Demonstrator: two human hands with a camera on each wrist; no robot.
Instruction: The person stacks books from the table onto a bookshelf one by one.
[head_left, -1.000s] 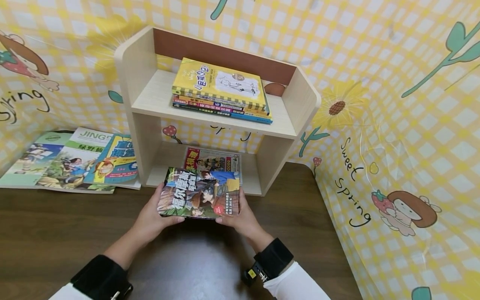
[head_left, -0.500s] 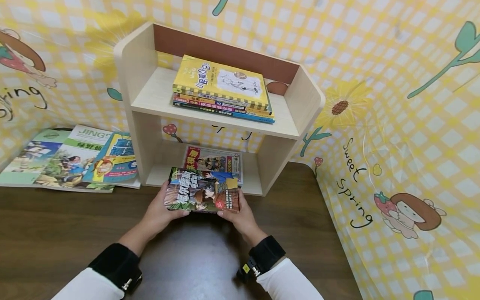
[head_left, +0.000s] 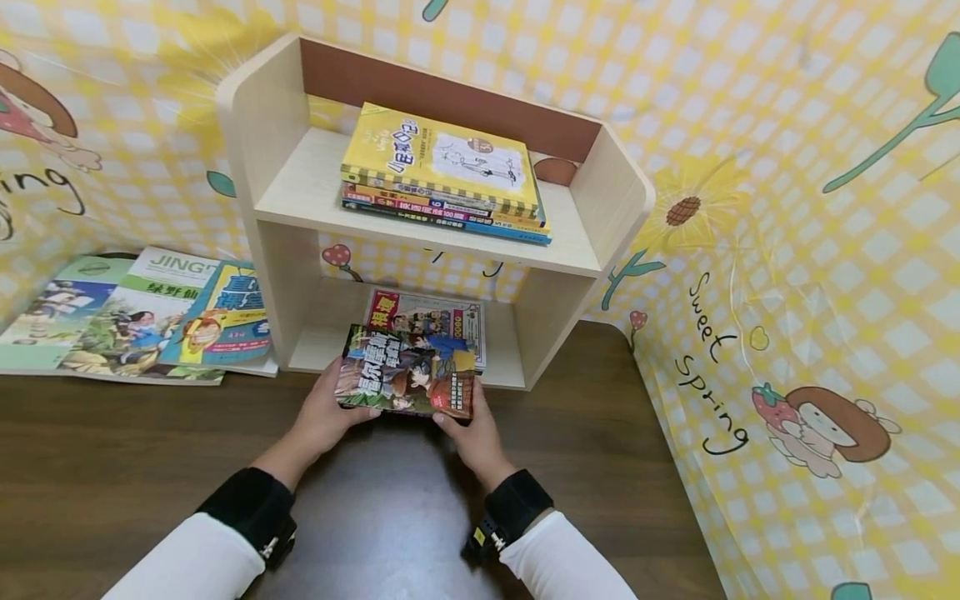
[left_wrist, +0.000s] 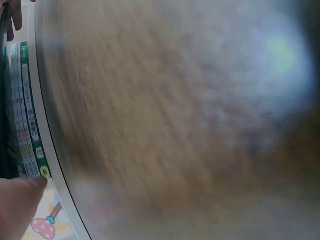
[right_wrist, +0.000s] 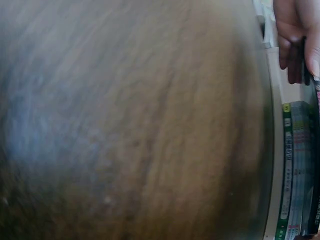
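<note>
Book [head_left: 405, 371] (cover up) in both hands [head_left: 322, 410] [head_left: 477, 429]

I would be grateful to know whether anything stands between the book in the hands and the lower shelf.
Yes: a stack of books lies on the lower shelf, and the wrist views show it between that shelf and the held book.

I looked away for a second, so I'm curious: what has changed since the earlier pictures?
The held book has moved slightly forward, toward the lower shelf. The left hand and right hand moved with it, both still gripping; nothing was newly grasped or let go. The yellow-topped stack above, the lower books, and the books at far left stayed put.
</note>
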